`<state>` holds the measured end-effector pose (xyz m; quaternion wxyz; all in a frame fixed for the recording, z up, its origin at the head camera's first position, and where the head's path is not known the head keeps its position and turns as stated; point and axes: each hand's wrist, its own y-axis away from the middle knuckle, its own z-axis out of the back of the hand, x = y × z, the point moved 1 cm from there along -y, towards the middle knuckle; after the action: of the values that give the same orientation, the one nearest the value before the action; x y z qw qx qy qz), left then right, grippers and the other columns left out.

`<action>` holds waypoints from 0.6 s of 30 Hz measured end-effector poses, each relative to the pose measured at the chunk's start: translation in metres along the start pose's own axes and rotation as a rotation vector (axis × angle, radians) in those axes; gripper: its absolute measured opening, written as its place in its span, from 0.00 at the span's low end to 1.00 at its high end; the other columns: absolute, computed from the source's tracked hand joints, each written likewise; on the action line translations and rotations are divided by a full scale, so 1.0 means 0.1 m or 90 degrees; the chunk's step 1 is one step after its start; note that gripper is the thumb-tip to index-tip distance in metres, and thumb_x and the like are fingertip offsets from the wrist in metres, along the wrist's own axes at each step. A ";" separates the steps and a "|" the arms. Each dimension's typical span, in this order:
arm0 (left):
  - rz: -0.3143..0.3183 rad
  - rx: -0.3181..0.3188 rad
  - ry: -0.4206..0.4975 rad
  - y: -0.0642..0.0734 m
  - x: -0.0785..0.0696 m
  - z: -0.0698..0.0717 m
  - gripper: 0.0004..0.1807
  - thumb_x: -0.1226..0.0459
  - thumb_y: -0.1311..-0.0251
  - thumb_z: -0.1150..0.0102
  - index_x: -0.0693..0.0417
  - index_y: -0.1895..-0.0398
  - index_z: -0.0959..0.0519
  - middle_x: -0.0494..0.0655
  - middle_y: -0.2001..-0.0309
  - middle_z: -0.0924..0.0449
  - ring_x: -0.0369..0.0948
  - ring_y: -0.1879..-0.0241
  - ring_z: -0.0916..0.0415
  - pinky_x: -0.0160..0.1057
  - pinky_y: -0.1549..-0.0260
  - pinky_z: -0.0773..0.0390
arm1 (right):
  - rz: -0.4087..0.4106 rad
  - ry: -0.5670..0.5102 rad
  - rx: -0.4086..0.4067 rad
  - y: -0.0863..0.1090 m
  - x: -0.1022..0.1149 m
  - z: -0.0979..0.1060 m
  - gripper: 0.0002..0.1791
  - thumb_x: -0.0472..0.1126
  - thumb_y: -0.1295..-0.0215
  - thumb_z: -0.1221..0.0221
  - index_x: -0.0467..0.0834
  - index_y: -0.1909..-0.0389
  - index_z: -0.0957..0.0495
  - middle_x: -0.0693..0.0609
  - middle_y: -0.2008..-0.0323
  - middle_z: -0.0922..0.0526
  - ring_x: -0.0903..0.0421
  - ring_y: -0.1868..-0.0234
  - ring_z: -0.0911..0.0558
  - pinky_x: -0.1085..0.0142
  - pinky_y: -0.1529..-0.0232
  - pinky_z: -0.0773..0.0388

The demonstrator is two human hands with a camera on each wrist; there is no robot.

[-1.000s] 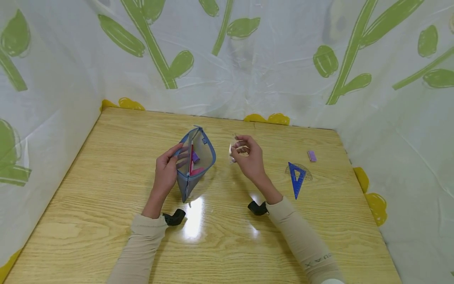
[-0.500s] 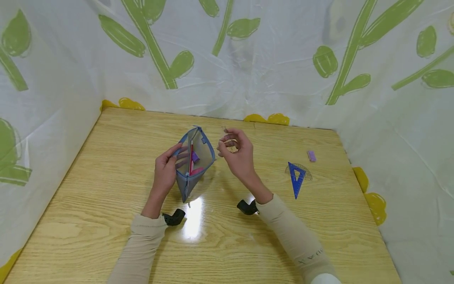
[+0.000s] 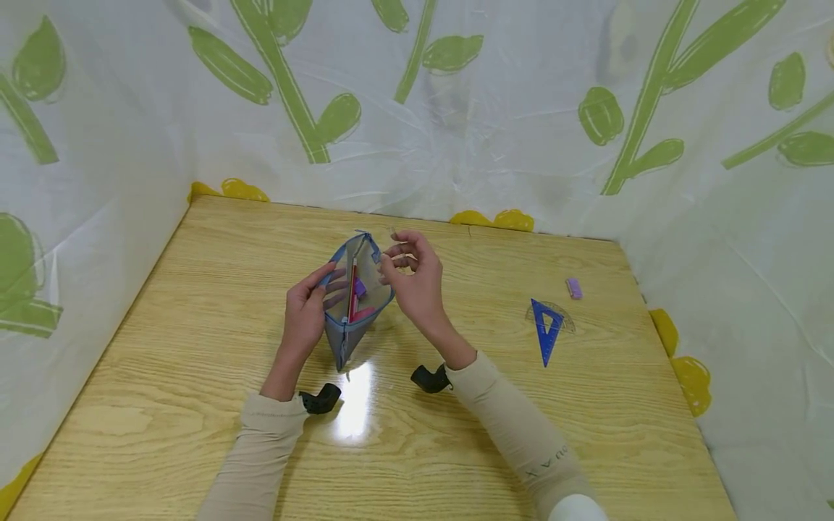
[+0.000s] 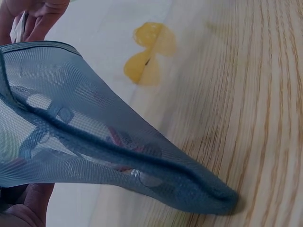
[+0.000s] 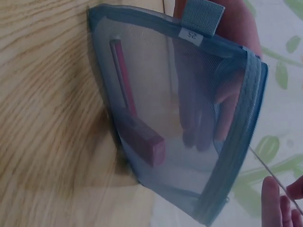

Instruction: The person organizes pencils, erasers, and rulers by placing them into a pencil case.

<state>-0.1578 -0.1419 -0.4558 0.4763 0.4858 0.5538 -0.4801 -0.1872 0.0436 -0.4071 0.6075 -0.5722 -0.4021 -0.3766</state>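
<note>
My left hand (image 3: 305,307) grips the near side of a blue mesh zip pencil case (image 3: 344,340) and keeps its mouth spread, with several fingers inside the opening. A red pencil (image 3: 353,289), a purple block-shaped eraser (image 3: 360,288) and something pink (image 3: 362,314) lie within. Over the case's right rim, my right hand (image 3: 417,282) pinches a thin, clear flat piece (image 5: 265,164), seen edge-on in the right wrist view; its exact kind is unclear. Through the mesh, the right wrist view shows the purple eraser (image 5: 144,142) low in the case.
On the wooden table (image 3: 521,434), to the right, lies a blue set square (image 3: 542,340) over a clear protractor (image 3: 568,318). Beyond them sits a small purple eraser (image 3: 574,288). Plastic sheeting (image 3: 508,130) with green leaf prints walls the table's back and sides.
My right hand has moved left with the clear piece, from beside the pencil case to its right rim. The left hand and case have stayed about where they were.
</note>
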 end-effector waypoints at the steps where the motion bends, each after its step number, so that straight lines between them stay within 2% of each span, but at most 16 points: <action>1: 0.000 0.000 0.000 0.00 0.00 0.00 0.26 0.75 0.25 0.72 0.67 0.29 0.32 0.67 0.36 0.25 0.60 0.41 0.23 0.38 0.46 0.16 | -0.011 0.000 0.004 0.01 0.00 -0.02 0.16 0.27 0.32 0.40 0.32 0.45 0.26 0.35 0.60 0.21 0.41 0.68 0.17 0.61 0.70 0.11; 6: -0.001 0.000 0.000 0.00 0.00 0.00 0.26 0.75 0.25 0.72 0.67 0.29 0.31 0.66 0.36 0.25 0.61 0.40 0.24 0.40 0.45 0.16 | -0.069 0.015 0.022 0.04 -0.01 -0.09 0.16 0.27 0.33 0.40 0.33 0.45 0.26 0.39 0.62 0.21 0.49 0.70 0.17 0.53 0.67 0.10; 10: -0.002 0.001 0.000 0.00 -0.01 0.01 0.27 0.76 0.25 0.72 0.67 0.30 0.30 0.66 0.36 0.25 0.61 0.40 0.24 0.41 0.45 0.16 | -0.095 0.026 0.035 0.05 -0.01 -0.12 0.17 0.27 0.33 0.40 0.32 0.43 0.27 0.41 0.61 0.21 0.40 0.68 0.16 0.45 0.65 0.11; 14: 0.000 0.000 -0.001 0.00 -0.01 0.01 0.27 0.76 0.25 0.72 0.66 0.30 0.30 0.66 0.36 0.25 0.61 0.40 0.24 0.40 0.46 0.16 | -0.124 0.042 0.054 0.05 0.01 -0.13 0.20 0.27 0.32 0.41 0.31 0.41 0.29 0.40 0.60 0.21 0.35 0.64 0.15 0.49 0.64 0.11; 18: 0.001 0.001 0.002 0.00 -0.01 0.02 0.26 0.75 0.25 0.72 0.66 0.30 0.30 0.66 0.36 0.25 0.60 0.41 0.23 0.37 0.47 0.15 | -0.165 0.091 0.085 0.07 0.04 -0.12 0.22 0.31 0.32 0.40 0.33 0.38 0.29 0.40 0.56 0.18 0.42 0.61 0.14 0.58 0.64 0.11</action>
<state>-0.1577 -0.1435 -0.4550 0.4755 0.4876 0.5538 -0.4790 -0.1787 0.0324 -0.4064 0.6178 -0.4457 -0.4523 -0.4639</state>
